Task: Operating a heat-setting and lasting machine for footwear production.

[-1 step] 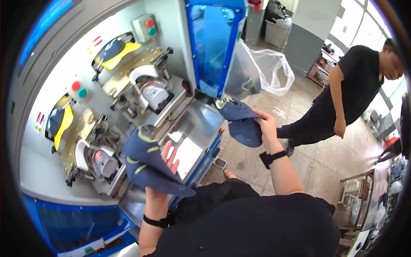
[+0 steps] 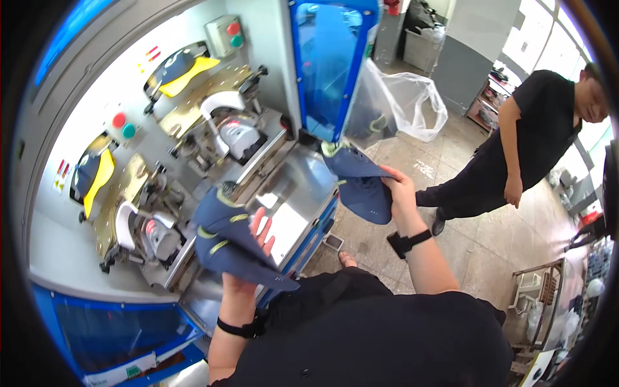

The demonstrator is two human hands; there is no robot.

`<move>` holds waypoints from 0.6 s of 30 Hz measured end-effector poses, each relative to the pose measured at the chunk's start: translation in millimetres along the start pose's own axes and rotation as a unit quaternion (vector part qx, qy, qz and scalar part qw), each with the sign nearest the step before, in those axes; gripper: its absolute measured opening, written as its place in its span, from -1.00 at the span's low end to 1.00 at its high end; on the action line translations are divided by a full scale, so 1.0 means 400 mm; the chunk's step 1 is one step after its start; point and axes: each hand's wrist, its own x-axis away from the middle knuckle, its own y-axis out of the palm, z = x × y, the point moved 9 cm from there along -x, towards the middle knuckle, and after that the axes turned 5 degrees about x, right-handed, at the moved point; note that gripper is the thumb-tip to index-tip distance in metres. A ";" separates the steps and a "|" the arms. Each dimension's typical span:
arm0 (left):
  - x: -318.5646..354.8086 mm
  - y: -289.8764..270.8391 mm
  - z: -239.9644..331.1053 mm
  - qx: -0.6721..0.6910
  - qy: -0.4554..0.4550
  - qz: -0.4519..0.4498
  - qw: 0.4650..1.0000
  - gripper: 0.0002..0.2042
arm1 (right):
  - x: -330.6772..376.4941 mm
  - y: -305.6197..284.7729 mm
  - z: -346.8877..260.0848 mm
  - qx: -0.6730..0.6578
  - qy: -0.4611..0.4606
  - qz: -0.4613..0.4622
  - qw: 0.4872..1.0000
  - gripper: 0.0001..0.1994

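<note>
The person stands at a pressing machine and holds one dark blue shoe upper in each hand. The left hand [image 2: 248,258], low and left of centre in the frame, is closed around a navy shoe upper [image 2: 225,242] with pale yellow trim. The fingers are spread up behind it, so the piece hangs folded over the palm, its open side turned toward the machine. It sits just above the edge of the steel worktop [image 2: 303,187], close to the lower left forming station [image 2: 145,235], which looks like the place such a piece would fit over.

The right hand [image 2: 396,193], a little right of centre, grips a second navy upper [image 2: 361,184] by its rear edge. The toe end points up and left toward the blue guard panel [image 2: 329,64], and the piece is held out over the floor beside the worktop rather than on it. Keeping the two well apart seems to stop them tangling.

Each wrist carries a black band. In the upper left of the frame, two yellow-and-dark moulds [image 2: 177,68] sit on the machine face beside red and green buttons [image 2: 231,35]. A clear plastic bag [image 2: 412,103] lies on the floor further back. At the right of the frame another person in dark clothes [image 2: 516,148] leans forward, hands free and clear of the work.
</note>
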 end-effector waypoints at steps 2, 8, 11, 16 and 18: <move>0.008 -0.050 -0.028 0.018 -0.007 -0.053 0.998 -0.50 | 0.100 0.130 0.027 -0.073 0.035 -0.017 0.997 -0.70; 0.070 0.015 -0.030 0.030 0.022 0.011 0.999 -0.60 | 0.355 0.439 0.159 -0.175 0.159 -0.103 0.966 -0.77; 0.138 -0.070 0.026 -0.090 0.094 0.105 0.986 -0.66 | 0.372 0.480 0.209 -0.120 0.141 -0.157 0.970 -0.82; 0.248 -0.310 0.036 -0.062 0.121 0.263 0.955 -0.72 | 0.322 0.489 0.333 -0.010 0.217 -0.200 0.955 -0.82; 0.287 -0.351 0.041 -0.066 0.118 0.232 0.963 -0.71 | 0.314 0.482 0.393 -0.036 0.299 -0.177 0.937 -0.80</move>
